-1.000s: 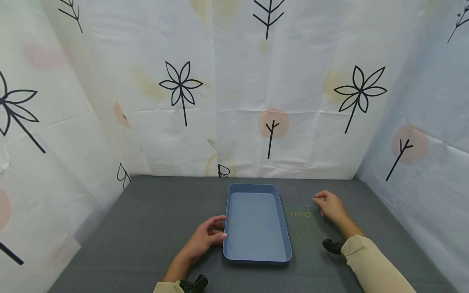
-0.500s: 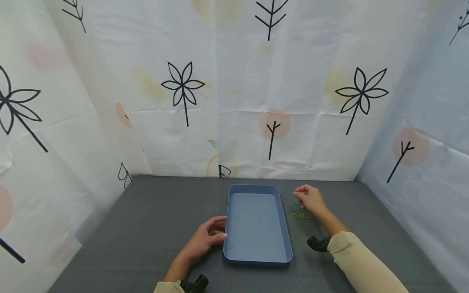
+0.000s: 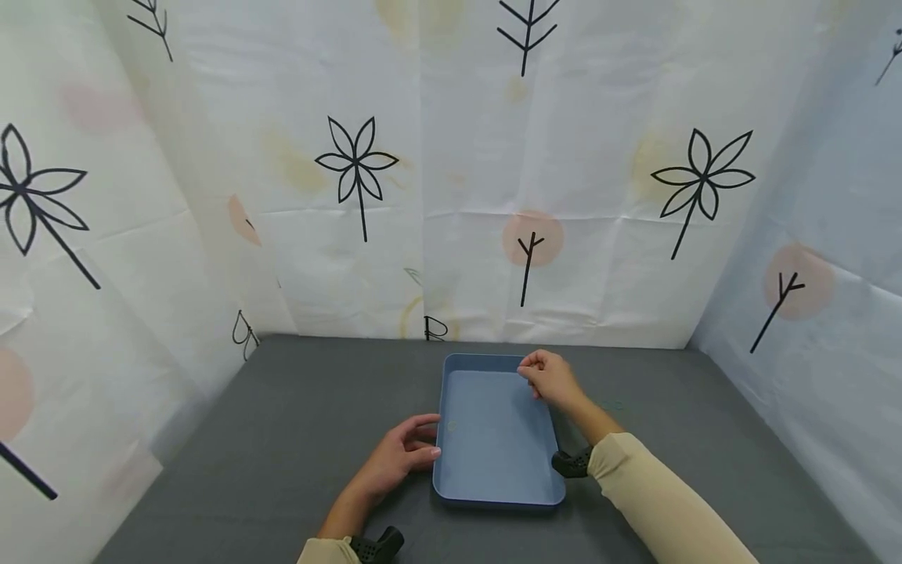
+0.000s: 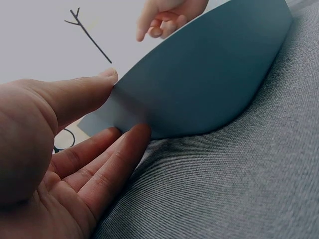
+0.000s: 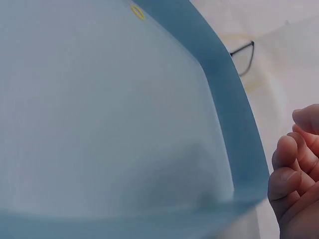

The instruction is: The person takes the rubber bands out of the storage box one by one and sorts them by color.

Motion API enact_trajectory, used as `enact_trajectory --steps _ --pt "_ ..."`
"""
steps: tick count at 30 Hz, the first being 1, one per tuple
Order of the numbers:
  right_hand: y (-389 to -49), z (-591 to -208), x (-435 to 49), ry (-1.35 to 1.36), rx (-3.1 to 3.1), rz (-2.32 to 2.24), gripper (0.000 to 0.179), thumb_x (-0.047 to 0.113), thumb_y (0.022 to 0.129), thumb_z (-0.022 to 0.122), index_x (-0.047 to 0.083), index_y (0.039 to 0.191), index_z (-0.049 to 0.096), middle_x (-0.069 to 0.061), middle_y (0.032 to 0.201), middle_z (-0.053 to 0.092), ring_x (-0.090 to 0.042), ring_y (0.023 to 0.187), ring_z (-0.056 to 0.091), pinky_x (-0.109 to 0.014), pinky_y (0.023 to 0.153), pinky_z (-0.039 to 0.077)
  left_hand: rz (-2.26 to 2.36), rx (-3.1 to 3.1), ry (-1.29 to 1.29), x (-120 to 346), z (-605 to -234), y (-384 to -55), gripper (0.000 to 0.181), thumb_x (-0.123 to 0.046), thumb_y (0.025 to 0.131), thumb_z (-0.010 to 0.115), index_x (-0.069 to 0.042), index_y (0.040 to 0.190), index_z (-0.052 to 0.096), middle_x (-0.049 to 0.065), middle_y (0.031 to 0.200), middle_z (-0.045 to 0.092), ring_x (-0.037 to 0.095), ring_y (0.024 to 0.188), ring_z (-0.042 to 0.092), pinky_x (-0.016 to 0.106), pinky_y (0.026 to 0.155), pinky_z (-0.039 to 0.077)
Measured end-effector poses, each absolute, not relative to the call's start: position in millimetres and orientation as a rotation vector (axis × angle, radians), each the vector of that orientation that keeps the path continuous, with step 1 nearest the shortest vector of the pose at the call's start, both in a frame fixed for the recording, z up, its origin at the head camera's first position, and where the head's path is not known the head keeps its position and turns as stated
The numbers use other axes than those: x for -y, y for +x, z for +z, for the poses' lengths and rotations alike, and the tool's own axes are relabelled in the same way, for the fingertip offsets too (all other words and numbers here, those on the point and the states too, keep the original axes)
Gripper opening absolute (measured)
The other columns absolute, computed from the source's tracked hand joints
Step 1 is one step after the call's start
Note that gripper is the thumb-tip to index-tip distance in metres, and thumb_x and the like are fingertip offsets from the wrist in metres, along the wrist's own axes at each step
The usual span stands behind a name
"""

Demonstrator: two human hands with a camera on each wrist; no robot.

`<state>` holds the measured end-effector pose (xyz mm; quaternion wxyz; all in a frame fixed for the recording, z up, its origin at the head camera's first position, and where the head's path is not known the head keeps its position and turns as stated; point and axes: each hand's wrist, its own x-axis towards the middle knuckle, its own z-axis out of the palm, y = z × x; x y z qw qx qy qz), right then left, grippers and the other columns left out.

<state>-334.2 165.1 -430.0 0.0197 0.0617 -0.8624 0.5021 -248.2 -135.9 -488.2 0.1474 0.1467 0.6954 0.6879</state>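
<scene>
Along the left side of a shallow blue tray [image 3: 499,439], my left hand [image 3: 395,458] has its thumb at the rim and its rather straight fingers against the outer wall. One thin yellow ring [image 5: 137,12] lies on the tray floor; in the head view it is faint near the left wall. Over the tray's far right rim hangs my right hand [image 3: 553,380], thumb and fingertips drawn together and curled. Nothing shows between them, so I cannot tell whether they pinch something small. Thin green rings [image 3: 611,405] lie on the table beyond the right forearm, which hides the other rings.
The grey table [image 3: 338,392] runs back to a white patterned cloth [image 3: 465,266], with more cloth at both sides. A black wrist strap [image 3: 572,464] hangs below the right sleeve, close to the tray's right edge. Another strap [image 3: 378,546] sits at the left wrist.
My right hand has moved left from beside the small rings to above the tray's far right rim. Its forearm now covers the yellow rings. The left hand stays at the tray.
</scene>
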Motion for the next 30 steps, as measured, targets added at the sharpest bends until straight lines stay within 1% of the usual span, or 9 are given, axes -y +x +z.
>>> enact_trajectory --steps 2,7,11,14,20,25,30 --pt "-335 -432 -158 0.196 2.693 1.555 0.007 0.009 0.094 0.064 0.003 0.096 0.062 -0.020 0.072 0.058 -0.014 0.047 0.050 -0.028 0.048 0.043 1.980 -1.995 0.428 135 -488 -248 0.057 -0.007 0.092 0.067 0.000 0.143 0.043 0.025 0.130 0.050 0.029 0.106 0.060 0.041 0.084 0.054" --pt "-334 -437 -140 0.254 2.757 1.529 0.008 0.009 0.093 0.065 0.003 0.097 0.064 -0.014 0.069 0.058 -0.014 0.046 0.051 -0.027 0.045 0.041 1.981 -1.994 0.424 134 -489 -248 0.057 -0.006 0.091 0.067 0.000 0.143 0.043 0.025 0.129 0.051 0.030 0.106 0.060 0.041 0.084 0.054" --pt "-334 -441 -125 0.389 2.799 1.569 0.013 0.008 0.093 0.064 -0.001 0.102 0.066 -0.013 0.067 0.059 -0.014 0.046 0.052 -0.025 0.043 0.040 1.984 -2.001 0.410 134 -488 -249 0.057 -0.007 0.091 0.068 -0.001 0.142 0.044 0.025 0.130 0.051 0.031 0.106 0.060 0.041 0.084 0.054" --pt "-335 -445 -115 0.485 2.821 1.606 0.014 0.007 0.093 0.064 -0.003 0.103 0.066 -0.010 0.065 0.058 -0.013 0.045 0.051 -0.025 0.042 0.040 1.985 -2.008 0.398 134 -489 -251 0.056 -0.008 0.091 0.068 -0.003 0.142 0.045 0.024 0.129 0.052 0.031 0.106 0.060 0.041 0.083 0.054" --pt "-334 -454 -99 0.597 2.860 1.604 0.009 0.008 0.092 0.066 0.000 0.097 0.068 0.000 0.062 0.054 -0.011 0.044 0.051 -0.024 0.040 0.039 1.993 -2.003 0.418 134 -491 -251 0.057 -0.008 0.091 0.068 -0.002 0.142 0.044 0.024 0.128 0.052 0.031 0.106 0.060 0.042 0.083 0.054" --pt "-333 -458 -89 0.612 2.906 1.591 0.007 0.009 0.090 0.068 0.003 0.094 0.070 0.001 0.059 0.053 -0.009 0.041 0.050 -0.022 0.037 0.035 1.991 -1.996 0.410 134 -490 -251 0.056 -0.008 0.091 0.068 -0.002 0.142 0.045 0.023 0.128 0.052 0.030 0.106 0.060 0.042 0.083 0.054" --pt "-333 -462 -81 0.576 2.973 1.569 0.005 0.010 0.088 0.071 0.005 0.091 0.071 0.001 0.057 0.053 -0.008 0.040 0.050 -0.021 0.037 0.034 2.000 -1.976 0.421 134 -489 -251 0.056 -0.005 0.092 0.067 0.001 0.142 0.043 0.027 0.129 0.050 0.032 0.106 0.060 0.041 0.083 0.054"
